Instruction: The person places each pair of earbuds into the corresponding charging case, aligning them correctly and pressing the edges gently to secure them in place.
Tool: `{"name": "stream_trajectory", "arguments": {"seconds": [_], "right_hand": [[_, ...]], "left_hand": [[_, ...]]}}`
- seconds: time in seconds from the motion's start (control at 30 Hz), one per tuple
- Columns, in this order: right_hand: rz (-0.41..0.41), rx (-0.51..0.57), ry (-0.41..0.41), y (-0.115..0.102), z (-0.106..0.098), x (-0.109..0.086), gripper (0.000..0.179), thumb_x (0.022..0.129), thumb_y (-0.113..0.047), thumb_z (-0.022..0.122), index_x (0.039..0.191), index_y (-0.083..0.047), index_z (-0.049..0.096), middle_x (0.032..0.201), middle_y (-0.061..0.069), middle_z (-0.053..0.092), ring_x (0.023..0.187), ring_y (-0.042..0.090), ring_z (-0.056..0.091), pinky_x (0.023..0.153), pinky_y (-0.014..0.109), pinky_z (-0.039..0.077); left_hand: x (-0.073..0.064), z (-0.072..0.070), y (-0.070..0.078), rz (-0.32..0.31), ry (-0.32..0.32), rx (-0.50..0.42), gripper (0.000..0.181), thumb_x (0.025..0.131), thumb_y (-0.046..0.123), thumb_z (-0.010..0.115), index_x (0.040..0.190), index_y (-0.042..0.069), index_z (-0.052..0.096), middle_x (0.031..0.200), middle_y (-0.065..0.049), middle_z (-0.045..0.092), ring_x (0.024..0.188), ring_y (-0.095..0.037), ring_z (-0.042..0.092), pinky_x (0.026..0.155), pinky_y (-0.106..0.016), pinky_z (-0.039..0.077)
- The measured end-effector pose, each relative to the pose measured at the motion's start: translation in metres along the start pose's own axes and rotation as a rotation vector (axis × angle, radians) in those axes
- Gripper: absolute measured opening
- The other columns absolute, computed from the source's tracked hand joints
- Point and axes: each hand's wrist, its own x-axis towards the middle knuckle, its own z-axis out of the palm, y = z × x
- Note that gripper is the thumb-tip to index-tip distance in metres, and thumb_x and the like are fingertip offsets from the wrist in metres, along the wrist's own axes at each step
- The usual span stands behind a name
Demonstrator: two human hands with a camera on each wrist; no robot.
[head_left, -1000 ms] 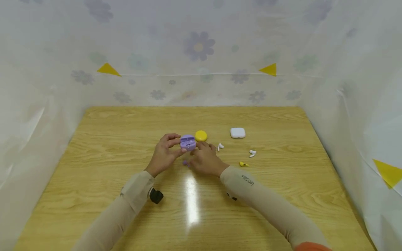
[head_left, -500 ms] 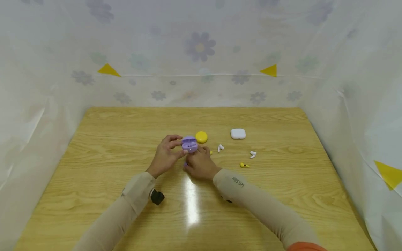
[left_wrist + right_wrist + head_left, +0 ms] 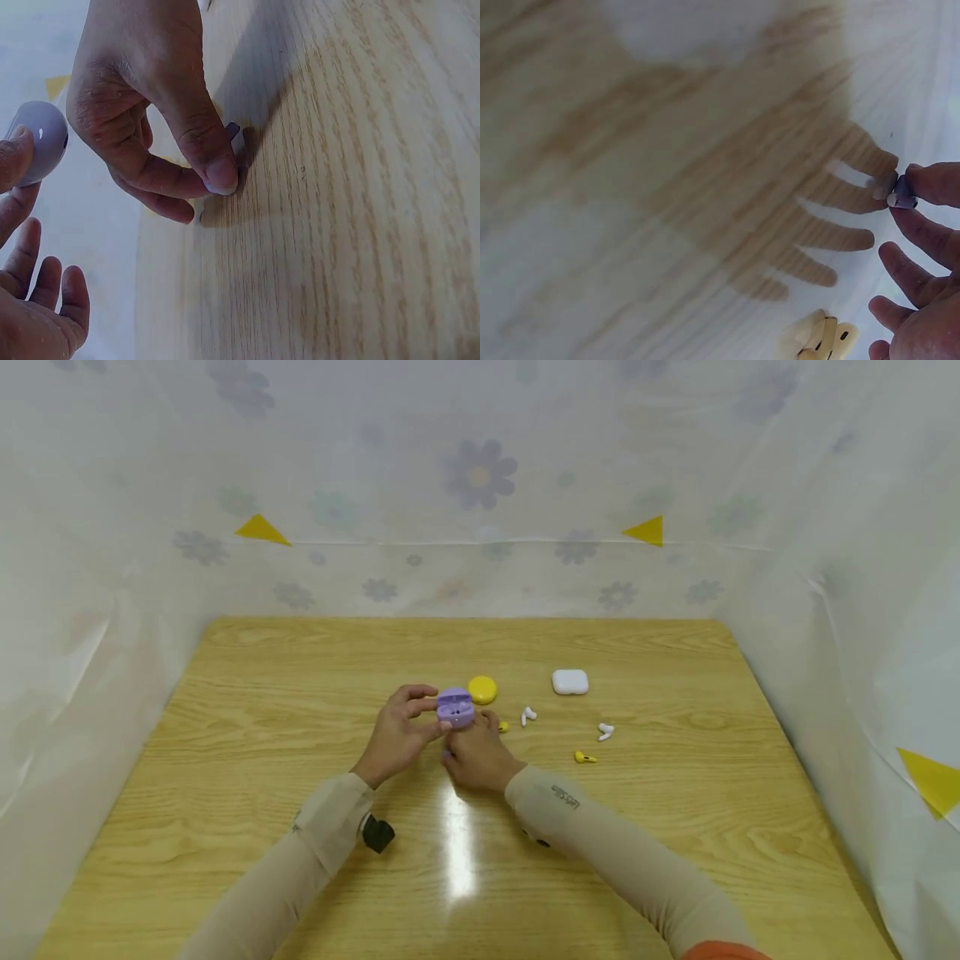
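Note:
My left hand (image 3: 397, 735) holds a purple earbud case (image 3: 455, 710) above the table, its lid raised toward the back. Thumb and fingers grip the case at its left side; in the left wrist view the case's (image 3: 46, 142) rounded shell shows at the left edge. Just right of and below it, my right hand (image 3: 482, 755) reaches down to the tabletop. Between its thumb and index finger it pinches a purple earbud (image 3: 904, 193), mostly hidden by the hand in the head view. The other right fingers are spread in the right wrist view.
Behind the hands lies a round yellow case (image 3: 482, 690), with a yellow earbud (image 3: 503, 727) beside the right hand. Further right are a white earbud case (image 3: 570, 682), two white earbuds (image 3: 528, 717) and another yellow earbud (image 3: 584, 757). Pale flowered sheeting walls the wooden table (image 3: 262, 652).
My right hand has moved left and closed its fingertips on the purple earbud, uncovering a yellow earbud to its right. The left hand keeps holding the case nearly in place.

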Motion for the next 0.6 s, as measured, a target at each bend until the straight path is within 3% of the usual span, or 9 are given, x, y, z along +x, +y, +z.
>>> {"name": "stream_trajectory", "arguments": {"seconds": [0.23, 0.5, 0.6], "right_hand": [[0.051, 0.077, 0.007, 0.004, -0.006, -0.004, 0.010, 0.089, -0.017, 0.061, 0.089, -0.008, 0.065, 0.132, 0.014, 0.058, 0.130, 0.036, 0.044, 0.105, 0.059, 0.025], [0.090, 0.122, 0.139, 0.018, -0.011, -0.012, 0.011, 0.084, -0.015, 0.060, 0.076, -0.008, 0.064, 0.120, 0.012, 0.063, 0.124, 0.033, 0.049, 0.101, 0.059, 0.029], [0.119, 0.158, 0.174, 0.024, -0.017, -0.016, 0.010, 0.084, -0.015, 0.062, 0.078, -0.007, 0.066, 0.119, 0.013, 0.063, 0.125, 0.036, 0.047, 0.101, 0.060, 0.028]], "left_hand": [[0.002, 0.001, -0.001, -0.024, -0.022, -0.008, 0.031, 0.081, 0.014, 0.076, 0.107, -0.002, 0.070, 0.127, -0.017, 0.056, 0.124, -0.033, 0.049, 0.100, -0.052, 0.045], [0.002, 0.001, 0.001, -0.046, -0.047, -0.016, 0.030, 0.083, 0.015, 0.074, 0.108, 0.000, 0.070, 0.128, -0.012, 0.054, 0.124, -0.030, 0.049, 0.100, -0.051, 0.045], [0.002, 0.001, 0.003, -0.043, -0.051, -0.029, 0.029, 0.083, 0.014, 0.074, 0.108, -0.001, 0.070, 0.128, -0.013, 0.054, 0.124, -0.031, 0.049, 0.100, -0.052, 0.046]]}}
